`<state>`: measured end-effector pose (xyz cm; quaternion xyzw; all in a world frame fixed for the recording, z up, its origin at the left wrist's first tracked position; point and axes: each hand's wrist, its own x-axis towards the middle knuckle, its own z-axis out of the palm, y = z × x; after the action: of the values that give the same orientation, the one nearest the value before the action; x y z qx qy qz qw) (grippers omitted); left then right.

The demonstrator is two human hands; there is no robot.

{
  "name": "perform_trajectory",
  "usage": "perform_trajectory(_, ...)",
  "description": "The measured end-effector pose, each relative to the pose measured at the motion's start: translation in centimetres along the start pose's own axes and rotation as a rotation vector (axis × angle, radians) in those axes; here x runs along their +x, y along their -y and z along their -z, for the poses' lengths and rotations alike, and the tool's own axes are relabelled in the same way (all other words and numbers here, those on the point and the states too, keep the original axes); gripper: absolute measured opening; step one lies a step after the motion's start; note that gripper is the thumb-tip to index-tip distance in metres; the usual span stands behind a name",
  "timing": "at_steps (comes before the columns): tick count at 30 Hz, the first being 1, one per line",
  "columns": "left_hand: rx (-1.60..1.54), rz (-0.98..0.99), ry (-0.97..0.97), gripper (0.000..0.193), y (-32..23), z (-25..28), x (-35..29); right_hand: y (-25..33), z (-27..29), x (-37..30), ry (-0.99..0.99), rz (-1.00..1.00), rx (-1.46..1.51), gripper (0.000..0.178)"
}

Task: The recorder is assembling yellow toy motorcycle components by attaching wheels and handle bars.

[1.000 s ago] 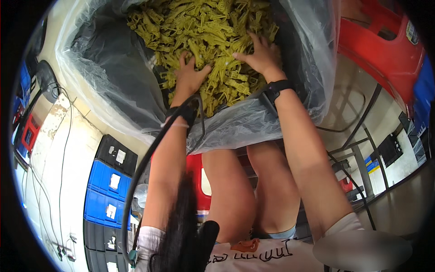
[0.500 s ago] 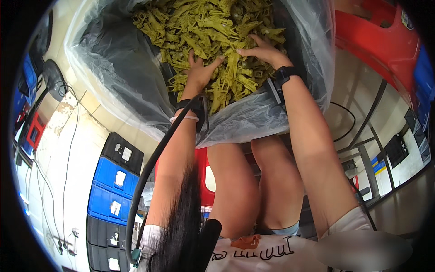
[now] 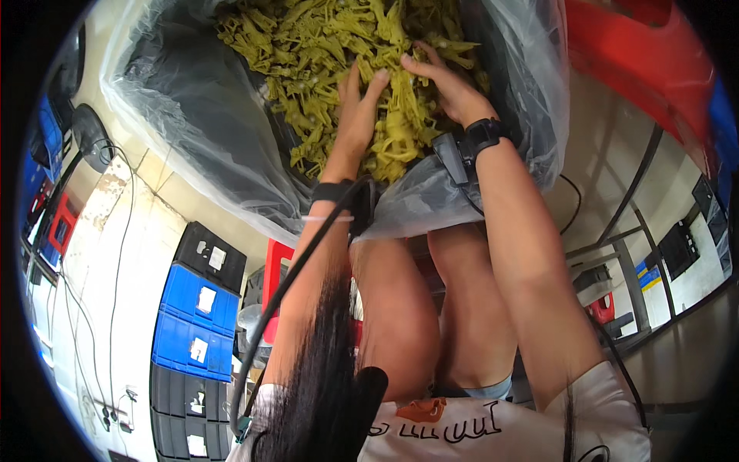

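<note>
Both bare hands are resting in a heap of yellow-green plastic pieces (image 3: 308, 77), which is lying inside a large translucent plastic bag (image 3: 204, 154) in front of the person's knees. The left hand (image 3: 356, 115) is sitting on the near part of the heap, unclenched, its thumb standing apart from the fingers and pointing away from the body. The right hand (image 3: 456, 91) is lying opposite, also loosely spread, its thumb and forefinger parted over the pieces and its palm facing the left hand. A clump of the pieces is showing between the two thumbs, while some fingers are disappearing among the pieces, so their tips are not showing. The right wrist is wearing a black strap (image 3: 483, 135) with a dark grey device (image 3: 451, 158) beside it, and the left wrist is wearing a black band (image 3: 331, 192). A black cable (image 3: 289, 273) is crossing in front of the left forearm. Off to the left, blue crates (image 3: 192, 325) are standing stacked between black ones, and beyond the bag's right side a red plastic piece of furniture (image 3: 643, 73) is standing near a blue object (image 3: 722, 127) at the edge of view.
</note>
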<state>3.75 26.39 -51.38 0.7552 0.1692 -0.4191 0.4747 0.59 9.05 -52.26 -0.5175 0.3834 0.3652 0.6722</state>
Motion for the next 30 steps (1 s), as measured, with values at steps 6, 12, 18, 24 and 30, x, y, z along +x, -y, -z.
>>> perform_trajectory(6,-0.06,-0.112,-0.071,0.086,-0.3,-2.1,-0.2,-1.1,0.5,0.7,-0.039,0.043,0.204,0.073)
perform_trajectory(12,-0.334,-0.26,-0.071,0.075,-3.1,-2.3,-1.1,2.8,-0.6,-1.4,0.11,0.223,0.397,0.069)
perform_trajectory(18,-0.362,-0.449,-0.103,0.062,-6.8,-2.7,-2.8,4.7,-0.5,-4.2,0.1,0.308,0.56,0.062)
perform_trajectory(24,-0.336,-0.559,-0.142,0.059,-11.9,-0.8,-5.4,9.0,-2.2,-9.3,0.095,0.461,0.709,0.05)
perform_trajectory(30,-0.219,-0.654,-0.172,0.059,-17.0,1.9,-10.2,12.6,-4.3,-14.6,0.106,0.558,0.767,0.055)
